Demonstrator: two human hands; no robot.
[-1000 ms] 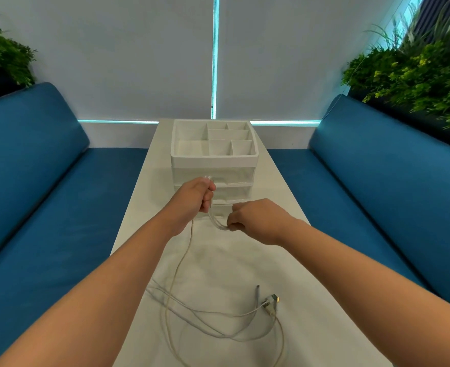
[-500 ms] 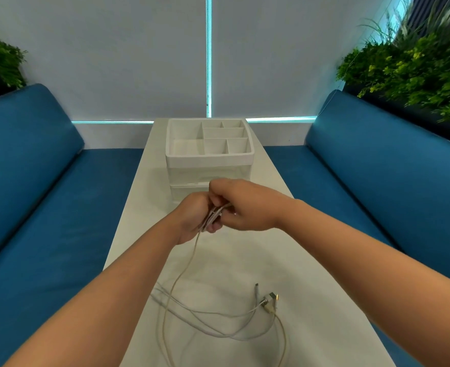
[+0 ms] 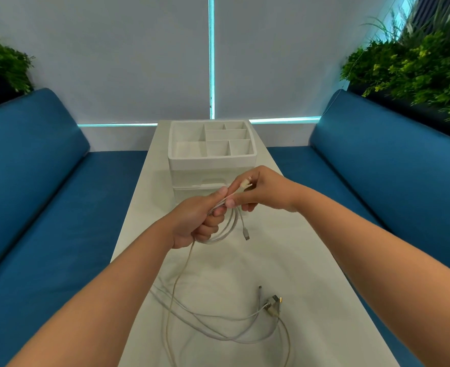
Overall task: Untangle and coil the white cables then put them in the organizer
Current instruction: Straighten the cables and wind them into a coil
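Observation:
My left hand [image 3: 196,221] grips a small coil of white cable [image 3: 227,229] above the white table [image 3: 298,260]. A plug end [image 3: 246,234] dangles from the coil. My right hand [image 3: 263,190] pinches the same cable beside the left thumb, with a connector [image 3: 245,184] sticking out between its fingers. From the left fist a strand runs down to a tangle of white cables [image 3: 218,324] lying near the front of the table, their plugs [image 3: 272,304] at the right. The white organizer [image 3: 213,158] with several open top compartments stands just behind my hands.
Blue sofa benches run along both sides of the narrow table, the left seat [image 3: 59,207] and the right seat [image 3: 377,168]. Green plants [image 3: 417,67] stand behind the backrests. A white blind covers the far wall.
Both hands stayed together in front of the organizer. A loop of cable now hangs below the left fist, and the right hand has shifted slightly up and right along the cable.

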